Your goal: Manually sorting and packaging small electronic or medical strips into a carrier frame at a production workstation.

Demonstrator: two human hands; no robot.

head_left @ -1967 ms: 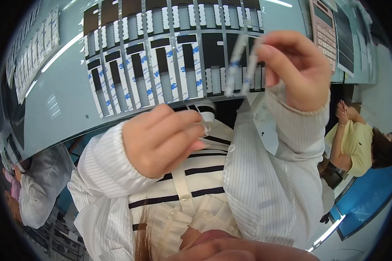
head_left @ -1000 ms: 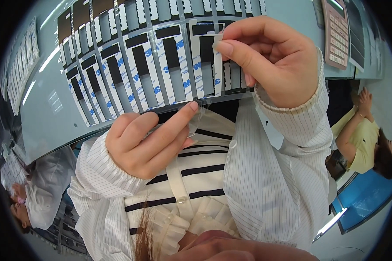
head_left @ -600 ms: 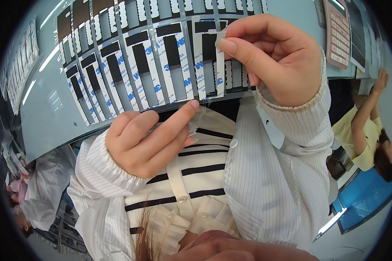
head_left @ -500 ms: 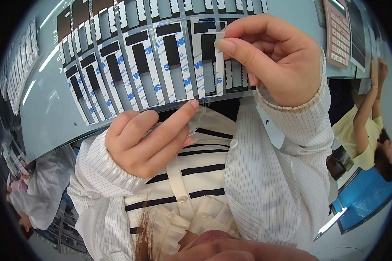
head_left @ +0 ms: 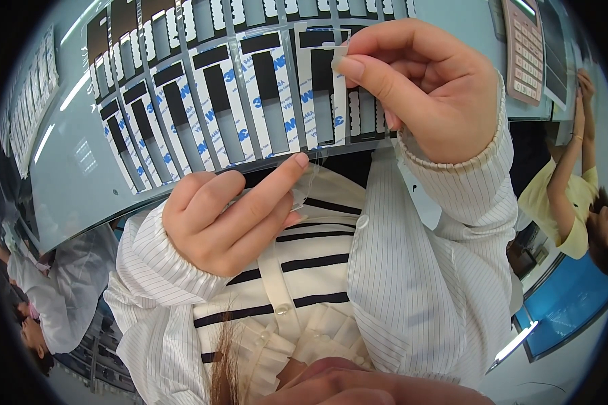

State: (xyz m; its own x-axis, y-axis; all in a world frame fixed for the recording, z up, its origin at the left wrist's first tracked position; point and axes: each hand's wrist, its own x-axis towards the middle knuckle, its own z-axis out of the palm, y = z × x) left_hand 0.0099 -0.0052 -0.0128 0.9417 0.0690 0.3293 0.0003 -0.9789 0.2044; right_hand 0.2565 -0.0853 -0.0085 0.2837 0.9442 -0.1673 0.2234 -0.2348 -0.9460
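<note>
My right hand [head_left: 425, 91] is closed, thumb and index finger pinching the top right corner of a thin rectangular adhesive frame [head_left: 305, 84]. This frame, with blue-printed backing, lies over a black piece at the near right of a row. My left hand [head_left: 233, 216] is at the table's near edge, index finger stretched to the frame's lower left corner. A clear plastic film [head_left: 311, 182] hangs by its fingers and seems held there; the thumb is hidden. Left of the frame stand several similar black pieces with blue-and-white adhesive borders [head_left: 267, 94].
Farther rows hold black pieces with wavy white strips [head_left: 219, 17]. A pink calculator [head_left: 523, 54] lies at the far right of the table. More white strips [head_left: 35, 101] lie at the left. A person in yellow [head_left: 557, 202] is at the right, another in white [head_left: 64, 290] at the left.
My right hand and the pinched frame have shifted very slightly up and left. My left hand is nearly still. The people at both sides have moved a little.
</note>
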